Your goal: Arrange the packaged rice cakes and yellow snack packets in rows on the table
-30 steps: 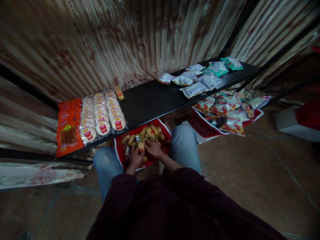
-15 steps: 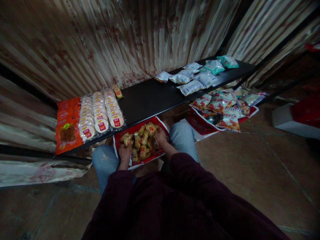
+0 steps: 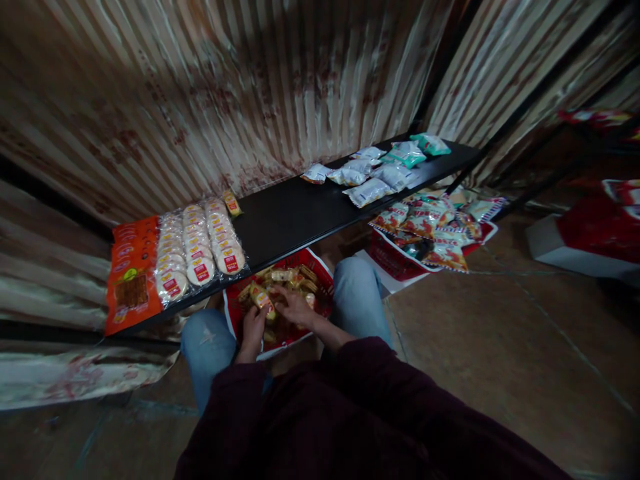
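Between my knees, a red basket (image 3: 327,270) with a white rim holds a heap of small snacks in clear and yellow wrappers. My left hand (image 3: 253,328) is inside its left part, fingers closed on a yellow-wrapped snack (image 3: 261,298) with red print. Over the middle of the heap reaches my right hand (image 3: 296,309), its fingers stretched out and apart near the left hand's snack. Beneath the right palm, part of the heap is hidden.
A black shelf (image 3: 285,217) carries rows of round wrapped crackers (image 3: 200,270), an orange packet (image 3: 133,273), one small yellow snack (image 3: 231,203), and white (image 3: 369,191) and green packets (image 3: 431,143). Another red basket (image 3: 400,257), heaped with snack bags (image 3: 425,217), stands right of my knee.
My right hand has moved left from the basket's right side to its middle. The left hand now has a yellow-wrapped snack in its fingers, and the heap is rearranged. The view has shifted slightly.
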A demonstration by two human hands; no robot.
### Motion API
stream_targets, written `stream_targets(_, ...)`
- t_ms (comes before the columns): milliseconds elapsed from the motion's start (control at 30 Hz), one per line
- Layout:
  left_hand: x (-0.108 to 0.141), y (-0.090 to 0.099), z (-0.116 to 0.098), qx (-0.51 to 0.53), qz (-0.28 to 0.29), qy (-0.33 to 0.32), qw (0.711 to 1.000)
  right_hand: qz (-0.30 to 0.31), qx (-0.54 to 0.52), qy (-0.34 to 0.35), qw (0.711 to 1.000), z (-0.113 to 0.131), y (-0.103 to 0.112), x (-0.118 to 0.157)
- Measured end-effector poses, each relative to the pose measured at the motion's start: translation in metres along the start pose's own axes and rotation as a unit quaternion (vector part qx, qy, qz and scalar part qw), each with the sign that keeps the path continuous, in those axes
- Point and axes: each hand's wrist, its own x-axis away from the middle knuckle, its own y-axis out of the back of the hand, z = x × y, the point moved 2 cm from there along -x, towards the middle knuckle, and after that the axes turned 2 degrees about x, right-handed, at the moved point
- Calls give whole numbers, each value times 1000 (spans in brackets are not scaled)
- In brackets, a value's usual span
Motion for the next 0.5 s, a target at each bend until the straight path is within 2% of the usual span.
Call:
stream_targets(100, 12, 7, -5, -139, -56, -1, 989, -71, 52, -93, 992, -7, 7, 8)
stream_targets(200, 15, 7, -21, -186, -128, -87, 970, -115, 106, -109, 982, -14, 22, 6)
stream_targets(267, 7, 3, -35, -163, -98, -143, 971, -122, 122, -77, 982, -13, 32, -4)
stream_targets(333, -9, -3, -49, -154, -25, -171, 973, -110, 142, -31, 983, -8, 39, -20)
stream_targets(400, -27, -8, -59, -160, 28, -174, 971, -89, 165, 6, 982, -3, 40, -36)
stream_targets(500, -47, -15, -61, -138, 35, -129, 981, -59, 164, 14, 985, -2, 31, -56)
